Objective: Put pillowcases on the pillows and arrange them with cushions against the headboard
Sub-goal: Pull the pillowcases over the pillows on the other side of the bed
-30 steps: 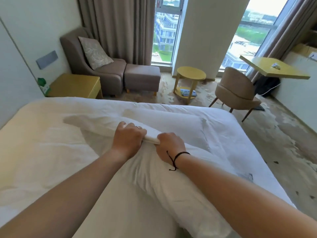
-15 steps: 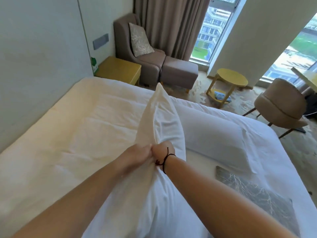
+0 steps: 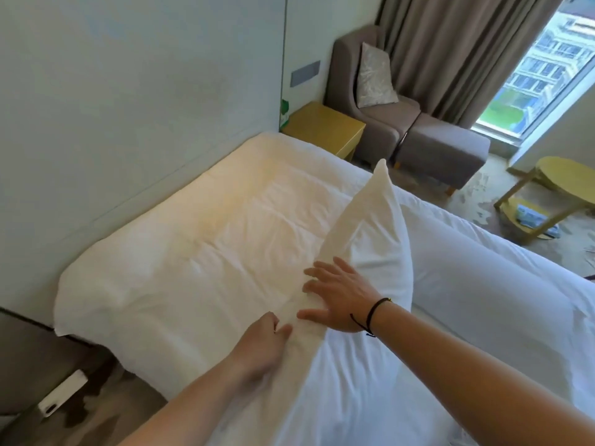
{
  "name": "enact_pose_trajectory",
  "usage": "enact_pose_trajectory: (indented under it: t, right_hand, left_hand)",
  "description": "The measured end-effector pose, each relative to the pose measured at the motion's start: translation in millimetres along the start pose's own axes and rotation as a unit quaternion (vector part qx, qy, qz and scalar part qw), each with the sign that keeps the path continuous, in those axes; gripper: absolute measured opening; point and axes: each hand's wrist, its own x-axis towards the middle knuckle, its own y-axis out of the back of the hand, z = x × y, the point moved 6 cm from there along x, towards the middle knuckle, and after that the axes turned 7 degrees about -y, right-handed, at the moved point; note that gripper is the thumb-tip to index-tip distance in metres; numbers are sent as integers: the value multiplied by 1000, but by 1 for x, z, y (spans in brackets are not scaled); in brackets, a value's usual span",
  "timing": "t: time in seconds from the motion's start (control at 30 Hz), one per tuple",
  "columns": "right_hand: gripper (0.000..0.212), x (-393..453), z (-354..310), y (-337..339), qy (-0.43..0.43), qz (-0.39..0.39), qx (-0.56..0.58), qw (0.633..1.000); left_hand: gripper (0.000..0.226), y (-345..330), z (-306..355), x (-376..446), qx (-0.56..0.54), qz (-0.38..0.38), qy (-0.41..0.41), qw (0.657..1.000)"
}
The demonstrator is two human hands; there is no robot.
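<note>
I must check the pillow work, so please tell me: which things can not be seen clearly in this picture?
Head view only:
- Pillow: open end hidden by both hands and forearms.
- Left hand: fingers curled into fabric, grip unclear.
- Round side table: cut by right edge.
- Item on its lower shelf: too small.

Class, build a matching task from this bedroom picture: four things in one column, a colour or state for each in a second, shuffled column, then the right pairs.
1. white pillow in its case
2. square bedside table
3. right hand
4. upholstered armchair

A. yellow
B. open, flat on the fabric
C. stood on edge, corner up
D. grey-brown, patterned cushion on it

Pairs: 1-C, 2-A, 3-B, 4-D
</note>
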Motion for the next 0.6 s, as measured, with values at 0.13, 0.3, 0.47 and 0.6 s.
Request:
enact_pose_trajectory:
  t: [0.13, 0.3, 0.47, 0.6]
  right_hand:
    - [87, -1, 10, -27, 30, -16, 29, 999]
    - [81, -5, 25, -48, 92, 14, 61, 994]
    - [92, 1, 27, -58, 110, 32, 64, 991]
    - [101, 5, 29, -72, 95, 35, 49, 994]
  left_hand:
    - [21, -16, -9, -20, -6, 89, 61, 994]
    - [57, -18, -5, -50, 181, 157, 47, 970]
    - [97, -16, -9, -77, 339, 171, 78, 922]
    - [102, -10, -26, -83, 362, 185, 108, 907]
